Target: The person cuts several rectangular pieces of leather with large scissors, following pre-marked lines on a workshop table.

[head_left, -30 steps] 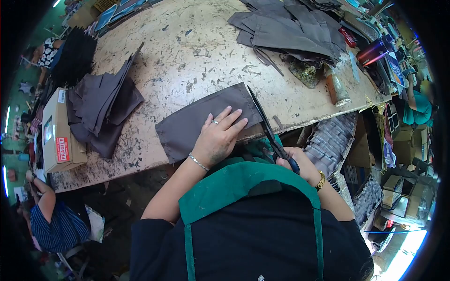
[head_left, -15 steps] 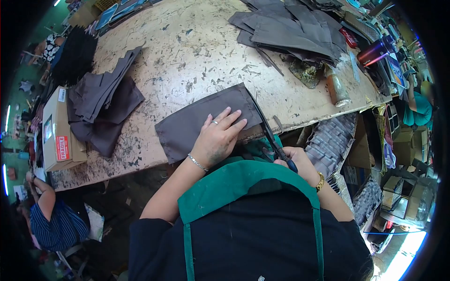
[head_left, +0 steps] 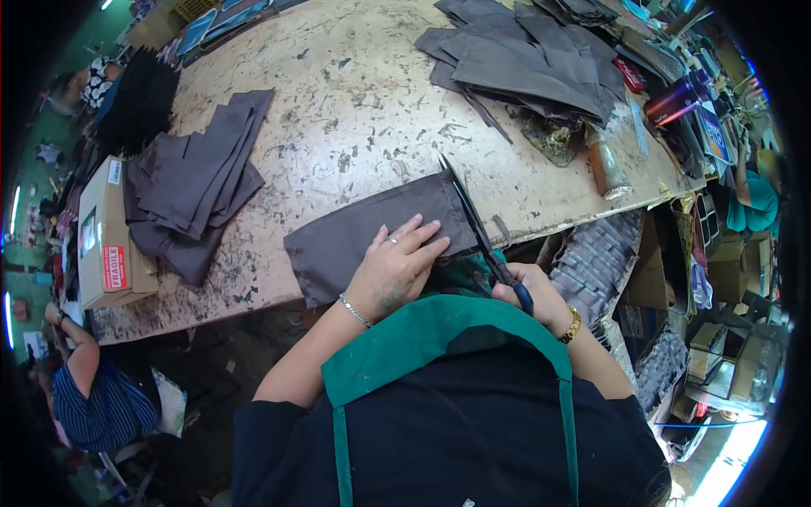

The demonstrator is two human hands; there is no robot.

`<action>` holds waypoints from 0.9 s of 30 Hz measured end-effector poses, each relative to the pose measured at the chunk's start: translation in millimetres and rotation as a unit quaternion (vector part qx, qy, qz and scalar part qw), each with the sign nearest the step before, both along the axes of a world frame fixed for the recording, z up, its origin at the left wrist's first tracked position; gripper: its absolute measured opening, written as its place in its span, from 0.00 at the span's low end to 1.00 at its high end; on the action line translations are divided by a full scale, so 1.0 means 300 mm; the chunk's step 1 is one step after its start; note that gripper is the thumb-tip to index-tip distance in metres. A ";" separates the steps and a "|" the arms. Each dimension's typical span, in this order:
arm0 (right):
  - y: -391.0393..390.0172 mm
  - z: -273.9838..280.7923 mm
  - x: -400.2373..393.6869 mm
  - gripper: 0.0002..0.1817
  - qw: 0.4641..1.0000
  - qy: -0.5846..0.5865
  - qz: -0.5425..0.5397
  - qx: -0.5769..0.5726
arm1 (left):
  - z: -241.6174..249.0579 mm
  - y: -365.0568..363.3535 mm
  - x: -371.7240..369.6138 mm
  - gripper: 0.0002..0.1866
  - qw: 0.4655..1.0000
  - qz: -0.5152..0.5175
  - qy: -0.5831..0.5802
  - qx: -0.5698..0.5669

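Observation:
A dark brown-grey fabric piece (head_left: 367, 221) lies flat near the table's front edge. My left hand (head_left: 399, 269) rests on it, palm down with fingers stretched out, pressing it to the tabletop. Long dark scissors (head_left: 475, 221) run along the fabric's right edge, their tips reaching past its far corner. Around the scissors' handles my right hand (head_left: 541, 296) is closed, just off the table's front edge. A narrow fabric scrap (head_left: 502, 226) lies right of the blades.
The worn table (head_left: 338, 110) carries a fabric stack (head_left: 198, 173) beside a cardboard box (head_left: 114, 232) at left. More fabric (head_left: 541, 68) is piled at the back right, near a bottle (head_left: 678, 95). A person in a striped top (head_left: 106, 406) is at lower left, another (head_left: 752, 198) at far right.
The fabric under my left hand has shifted slightly toward me. The scissor tips now stick out beyond its far corner. At left, the upper pieces of the stack have settled flatter and spread rightward.

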State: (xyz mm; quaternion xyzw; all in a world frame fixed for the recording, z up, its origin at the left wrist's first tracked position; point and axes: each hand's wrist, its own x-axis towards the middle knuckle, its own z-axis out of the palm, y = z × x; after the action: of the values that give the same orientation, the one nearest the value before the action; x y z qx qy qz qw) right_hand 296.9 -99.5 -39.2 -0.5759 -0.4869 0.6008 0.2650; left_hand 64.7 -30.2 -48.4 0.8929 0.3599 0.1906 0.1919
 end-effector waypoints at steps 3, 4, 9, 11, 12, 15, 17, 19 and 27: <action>0.001 -0.005 0.005 0.28 1.000 -0.002 0.003 -0.002 | 0.003 0.000 -0.003 0.16 1.000 0.002 -0.005 -0.004; -0.006 -0.014 0.008 0.28 1.000 -0.003 0.004 -0.004 | 0.007 0.000 -0.003 0.16 1.000 0.006 -0.010 -0.012; -0.031 -0.023 0.018 0.27 0.999 -0.030 0.023 0.018 | 0.018 0.001 -0.007 0.15 0.999 0.013 -0.032 -0.039; -0.035 -0.037 0.020 0.26 0.999 -0.027 0.018 0.012 | 0.019 0.002 -0.008 0.15 0.998 0.011 -0.048 -0.046; -0.034 -0.034 0.019 0.26 0.999 -0.028 0.018 0.012 | 0.021 0.002 -0.008 0.15 0.998 0.010 -0.048 -0.046; -0.020 -0.015 0.008 0.26 0.999 -0.034 0.020 0.031 | 0.027 -0.001 -0.010 0.15 0.997 0.007 -0.056 -0.052; -0.014 -0.005 0.002 0.26 0.999 -0.035 0.015 0.017 | 0.028 -0.003 -0.010 0.14 0.997 0.001 -0.060 -0.051; -0.014 0.000 -0.008 0.26 0.999 -0.027 0.007 0.018 | 0.033 -0.004 -0.009 0.14 0.997 0.002 -0.061 -0.049; -0.026 -0.002 -0.021 0.25 1.000 0.003 -0.015 0.024 | 0.027 -0.006 -0.010 0.13 0.997 0.002 -0.064 -0.049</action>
State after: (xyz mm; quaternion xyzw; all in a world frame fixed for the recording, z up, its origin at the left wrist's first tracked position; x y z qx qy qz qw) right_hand 290.7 -107.2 -39.7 -0.5749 -0.4918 0.5863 0.2894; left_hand 61.6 -32.0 -40.2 0.8678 0.3576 0.2297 0.2574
